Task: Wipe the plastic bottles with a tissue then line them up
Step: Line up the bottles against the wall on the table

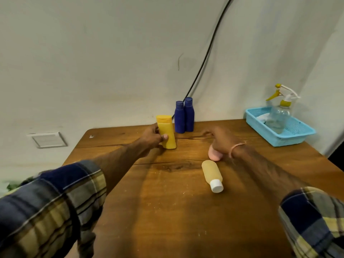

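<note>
Two blue bottles (pixel 184 116) stand side by side, touching, at the back of the table (pixel 167 211) near the wall. They look like the start of the line.

The left hand (pixel 154 136) holds the yellow bottle (pixel 166 132). Its fingers are wrapped tight around the bottle's lower part. The yellow bottle stands up on the table, just beside the blue ones, a little in front and to the left. It seems to be going into the line as the third bottle.

The right hand (pixel 223 140) is blurry. It hovers over a pink bottle (pixel 214 154) and hides most of it. I cannot tell if its fingers are curled shut or apart, or if they touch the pink bottle.

A pale bottle with a white cap (pixel 213 175) lies on its side nearer the person. It is apart from the others.

So I think about half the job is done. The pink and the pale bottle are not yet in the line.

I see no tissue in either hand. Something white lies in the blue basket (pixel 279 138) by the spray bottle (pixel 279 116). It may be tissue.
</note>
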Demonstrator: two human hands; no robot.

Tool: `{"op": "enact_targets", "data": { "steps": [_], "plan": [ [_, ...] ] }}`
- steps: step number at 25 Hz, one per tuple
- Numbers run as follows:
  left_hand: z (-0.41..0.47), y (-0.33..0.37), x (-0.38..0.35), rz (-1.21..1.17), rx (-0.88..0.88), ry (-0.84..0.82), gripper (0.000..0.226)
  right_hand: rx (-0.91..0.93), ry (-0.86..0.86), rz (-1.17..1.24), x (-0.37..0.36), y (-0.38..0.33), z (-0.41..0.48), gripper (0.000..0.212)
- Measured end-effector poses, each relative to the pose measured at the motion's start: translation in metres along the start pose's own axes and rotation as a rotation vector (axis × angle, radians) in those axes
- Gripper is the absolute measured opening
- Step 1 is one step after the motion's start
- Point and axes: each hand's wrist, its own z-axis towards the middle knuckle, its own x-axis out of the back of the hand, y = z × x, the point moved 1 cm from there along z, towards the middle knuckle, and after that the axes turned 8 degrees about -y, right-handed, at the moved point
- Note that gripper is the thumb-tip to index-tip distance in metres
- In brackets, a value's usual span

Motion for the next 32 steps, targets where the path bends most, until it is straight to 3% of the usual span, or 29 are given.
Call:
{"op": "enact_targets", "data": {
  "steps": [2,4,12,18,20,23,26,29,32],
  "plan": [
    [0.023,0.009,0.002,0.04,-0.019,-0.014,0.058,-0.029,-0.141,-0.326,0.009,0.032,0.001,0.054],
    [0.043,0.013,0.002,0.072,-0.024,-0.017,0.058,-0.026,-0.189,-0.35,0.001,0.049,0.002,0.059],
    [0.076,0.012,-0.007,0.153,-0.077,0.035,0.057,0.145,-0.041,0.033,-0.018,0.028,0.019,0.034],
    [0.044,0.01,-0.005,0.092,-0.136,0.126,0.052,0.032,0.04,0.631,-0.04,-0.016,0.027,0.027],
    [0.027,0.0,-0.004,0.052,-0.195,0.178,0.036,0.0,0.037,0.794,-0.054,-0.033,0.036,0.023],
    [0.008,-0.01,-0.007,-0.124,-0.198,0.056,0.025,0.004,0.025,0.962,-0.067,-0.058,0.046,0.021],
    [0.006,-0.012,-0.005,-0.229,-0.148,0.061,0.026,-0.004,0.083,0.827,-0.075,-0.067,0.053,0.023],
    [0.013,-0.008,0.004,-0.199,-0.162,0.138,0.036,-0.231,0.322,0.605,-0.077,-0.056,0.062,0.022],
    [0.025,-0.007,0.02,-0.059,-0.166,0.132,0.046,-0.305,0.287,0.435,-0.08,-0.05,0.074,0.029]
  ]
}}
